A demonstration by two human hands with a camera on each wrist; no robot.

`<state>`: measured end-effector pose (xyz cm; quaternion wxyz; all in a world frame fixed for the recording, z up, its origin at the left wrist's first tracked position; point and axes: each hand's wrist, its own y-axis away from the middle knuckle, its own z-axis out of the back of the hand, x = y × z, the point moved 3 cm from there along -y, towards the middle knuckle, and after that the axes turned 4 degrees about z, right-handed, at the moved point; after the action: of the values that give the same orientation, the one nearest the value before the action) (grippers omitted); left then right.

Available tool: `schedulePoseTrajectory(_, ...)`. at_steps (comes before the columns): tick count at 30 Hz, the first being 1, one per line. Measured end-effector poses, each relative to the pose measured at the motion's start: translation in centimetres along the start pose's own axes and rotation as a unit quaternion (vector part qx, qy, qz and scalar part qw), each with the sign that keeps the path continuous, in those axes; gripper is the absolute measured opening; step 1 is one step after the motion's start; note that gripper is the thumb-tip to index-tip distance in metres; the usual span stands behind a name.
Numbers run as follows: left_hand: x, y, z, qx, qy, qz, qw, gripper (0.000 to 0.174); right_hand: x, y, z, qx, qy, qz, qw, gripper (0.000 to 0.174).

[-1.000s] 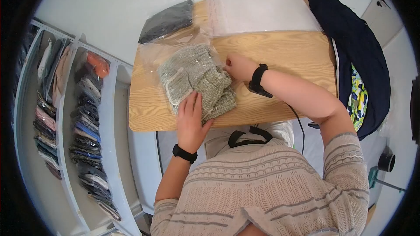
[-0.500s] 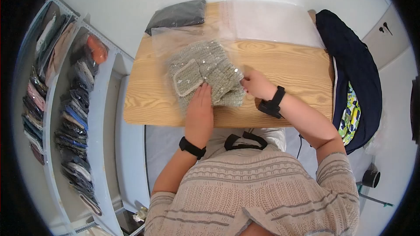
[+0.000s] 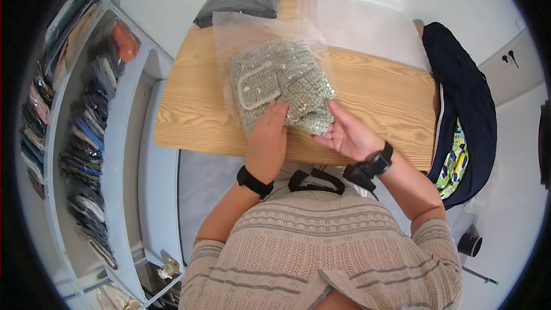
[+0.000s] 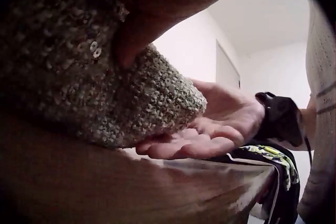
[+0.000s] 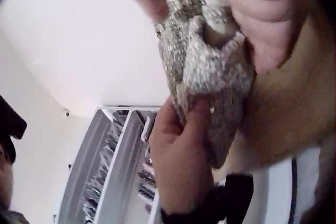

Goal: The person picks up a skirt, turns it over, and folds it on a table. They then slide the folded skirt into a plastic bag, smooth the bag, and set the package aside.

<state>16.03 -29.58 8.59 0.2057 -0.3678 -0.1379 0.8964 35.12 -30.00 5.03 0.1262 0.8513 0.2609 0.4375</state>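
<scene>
A folded grey-green sequined garment with a pale-edged pocket lies on the wooden table. Clear plastic bag film spreads around its far and left sides. My left hand grips the near edge, fingers over the top below the pocket; the right wrist view shows this hand's thumb against the fabric. At the near right corner, my right hand holds the folded layers with its thumb on top. In the left wrist view its palm faces up, and the curled fingers reach under the garment.
A dark bagged garment lies at the far left of the table. Flat clear bags are stacked at the back. Dark navy fabric hangs by the right edge. Shelves of bagged clothes stand on the left.
My right hand has come down to the near right corner and turned palm up there. The left hand has stayed at the near edge. The head view has shifted.
</scene>
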Motion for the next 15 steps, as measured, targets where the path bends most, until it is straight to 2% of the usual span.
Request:
schedulePoseTrajectory(3, 0.1, 0.1, -0.1, 0.011, 0.004, 0.009, 1.000, 0.044, -2.9, 0.7, -3.0, 0.131, -0.086, 0.019, 0.987, 0.053)
schedulePoseTrajectory(5, 0.0, 0.2, 0.0, 0.022, -0.002, 0.012, 1.000, 0.043, -3.9, -0.5, -4.1, 0.131, -0.113, 0.041, 0.984, 0.051)
schedulePoseTrajectory(7, -0.4, 0.4, 0.3, 0.040, 0.021, -0.036, 0.998, 0.040, -4.2, -1.7, -4.3, 0.115, -0.150, 0.079, 0.979, 0.044)
schedulePoseTrajectory(8, -0.3, 0.7, 0.9, 0.037, 0.019, -0.032, 0.999, 0.040, -4.3, -1.9, -4.4, 0.118, -0.148, 0.074, 0.979, 0.044)
schedulePoseTrajectory(10, 0.7, 1.6, 2.6, 0.004, 0.029, 0.016, 0.999, 0.038, -3.6, -1.6, -5.1, 0.065, -0.203, 0.107, 0.971, 0.041)
schedulePoseTrajectory(13, 4.5, 3.3, 3.3, -0.033, -0.042, 0.054, 0.997, 0.037, -3.7, -2.1, -4.4, 0.041, -0.264, 0.065, 0.961, 0.040)
schedulePoseTrajectory(15, 5.9, 3.8, 3.1, -0.033, -0.086, 0.039, 0.995, 0.040, -4.1, -2.3, -4.0, 0.041, -0.267, 0.052, 0.962, 0.039)
